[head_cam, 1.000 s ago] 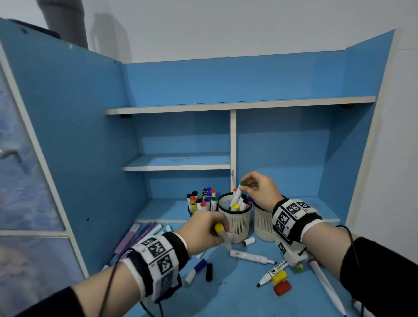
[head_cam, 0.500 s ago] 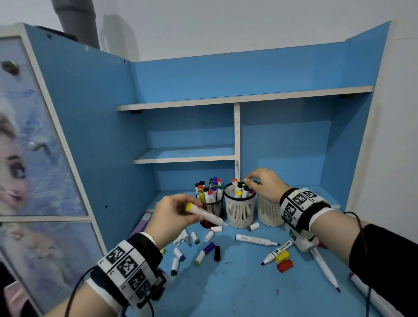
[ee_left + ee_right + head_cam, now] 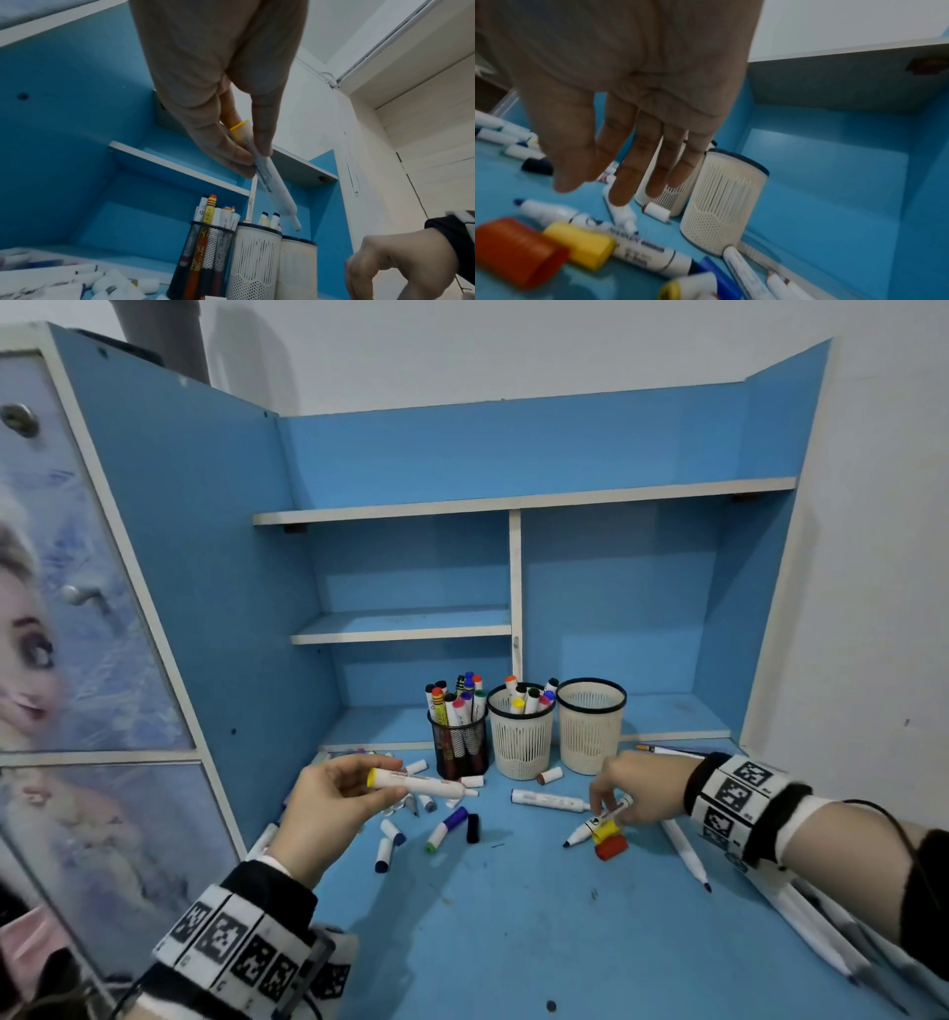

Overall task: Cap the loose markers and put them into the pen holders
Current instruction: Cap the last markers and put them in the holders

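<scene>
Three holders: black mesh [image 3: 458, 746] + middle white [image 3: 520, 742] w/ markers, right white [image 3: 590, 732].

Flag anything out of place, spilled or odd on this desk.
Loose caps and uncapped white markers lie scattered on the blue desk before the holders. The right cream plastic pen holder seems empty. An uncapped yellow-ended white marker is in the left hand.

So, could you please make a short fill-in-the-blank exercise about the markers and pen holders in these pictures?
1. The left hand holds a white marker whose end is coloured ____.
2. The number of pen holders standing on the desk is ____.
3. The rightmost pen holder contains ____ markers.
4. Beside the yellow cap lies a cap coloured ____.

Missing words: yellow; three; no; red
</scene>
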Available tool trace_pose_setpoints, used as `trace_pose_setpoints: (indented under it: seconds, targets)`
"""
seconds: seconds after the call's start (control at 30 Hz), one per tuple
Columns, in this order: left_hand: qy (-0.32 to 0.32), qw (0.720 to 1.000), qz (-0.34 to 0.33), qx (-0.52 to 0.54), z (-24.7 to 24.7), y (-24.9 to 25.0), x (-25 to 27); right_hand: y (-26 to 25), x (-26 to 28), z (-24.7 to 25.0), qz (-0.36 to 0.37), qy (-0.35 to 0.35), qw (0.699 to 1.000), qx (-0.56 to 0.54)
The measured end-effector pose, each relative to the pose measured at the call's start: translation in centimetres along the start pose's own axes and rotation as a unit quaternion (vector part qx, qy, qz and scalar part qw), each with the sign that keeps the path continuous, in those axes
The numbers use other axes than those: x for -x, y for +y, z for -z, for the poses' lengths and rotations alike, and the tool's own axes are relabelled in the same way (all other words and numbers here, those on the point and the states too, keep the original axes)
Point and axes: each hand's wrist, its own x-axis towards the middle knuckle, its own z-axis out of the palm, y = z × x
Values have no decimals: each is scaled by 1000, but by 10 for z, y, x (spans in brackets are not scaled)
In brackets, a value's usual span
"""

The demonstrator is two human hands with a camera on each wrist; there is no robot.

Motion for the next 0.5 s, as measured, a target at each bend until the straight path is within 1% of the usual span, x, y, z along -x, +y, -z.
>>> trace_pose_setpoints:
  seconds: [0.07, 0.2, 0.5]
  targets:
    - [-3, 1000, 7, 5, -2, -2, 3, -2, -1, -6, -9, -29, 999, 15]
    - [-2, 1000, 10, 8, -3, -3, 6, -4, -11, -14, -45, -61, 997, 15]
    - [2, 1000, 9, 4, -9, 0, 13, -4, -27, -14, -76, -71, 994, 22]
